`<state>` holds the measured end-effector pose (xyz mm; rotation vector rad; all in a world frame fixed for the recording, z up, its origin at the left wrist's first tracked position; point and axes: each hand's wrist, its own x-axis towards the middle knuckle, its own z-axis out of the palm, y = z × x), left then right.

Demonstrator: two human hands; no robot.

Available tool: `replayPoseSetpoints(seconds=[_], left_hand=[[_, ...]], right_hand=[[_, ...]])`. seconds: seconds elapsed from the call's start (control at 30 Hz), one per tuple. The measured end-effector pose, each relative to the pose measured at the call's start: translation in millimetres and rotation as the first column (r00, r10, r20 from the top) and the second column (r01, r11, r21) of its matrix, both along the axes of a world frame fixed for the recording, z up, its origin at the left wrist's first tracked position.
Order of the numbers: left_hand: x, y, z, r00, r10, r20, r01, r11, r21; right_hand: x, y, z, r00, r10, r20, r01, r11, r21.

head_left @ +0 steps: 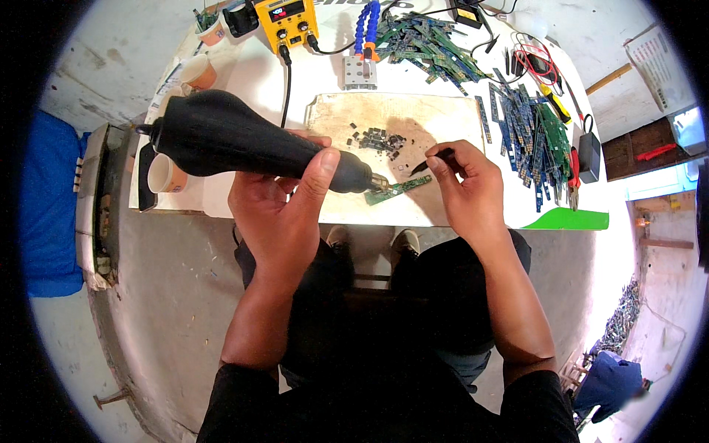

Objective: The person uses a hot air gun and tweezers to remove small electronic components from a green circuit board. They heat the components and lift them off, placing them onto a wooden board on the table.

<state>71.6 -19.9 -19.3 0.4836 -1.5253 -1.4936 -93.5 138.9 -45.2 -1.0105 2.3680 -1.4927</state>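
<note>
My left hand [284, 199] is wrapped round a black hot air gun [236, 136], its metal nozzle pointing down to the right. Just under the nozzle lies a narrow green circuit board [402, 190] on a worn, pale work mat [325, 111]. Pinched in my right hand [470, 184] are black tweezers [421, 167], their tips close above the board; whether they touch it I cannot tell. Beyond the board, a loose scatter of small dark chips [378, 139] covers the middle of the mat.
A yellow soldering station [288, 26] stands at the back left, near paper cups [168, 174]. Heaps of circuit board strips [425, 44] lie at the back and right. Red-handled pliers [574, 177] and a black adapter [588, 156] sit at the right edge. A blue flexible hose [362, 29] rises behind the mat.
</note>
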Motion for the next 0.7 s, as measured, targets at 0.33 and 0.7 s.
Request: replayPoseSetpoints(seconds=[0.33, 0.7], left_hand=[[-0.4, -1.9, -1.4, 1.0, 0.0, -0.005, 0.0, 0.998, 0.056], [-5.1, 4.4, -1.0, 0.999, -0.024, -0.033, 0.024, 0.999, 0.026]], right_hand=[[-9.4, 16.7, 4.3, 0.989, -0.137, -0.051, 0.136, 0.99, -0.019], [-9.2, 27.9, 8.5, 0.987, -0.158, -0.042, 0.16, 0.985, 0.061]])
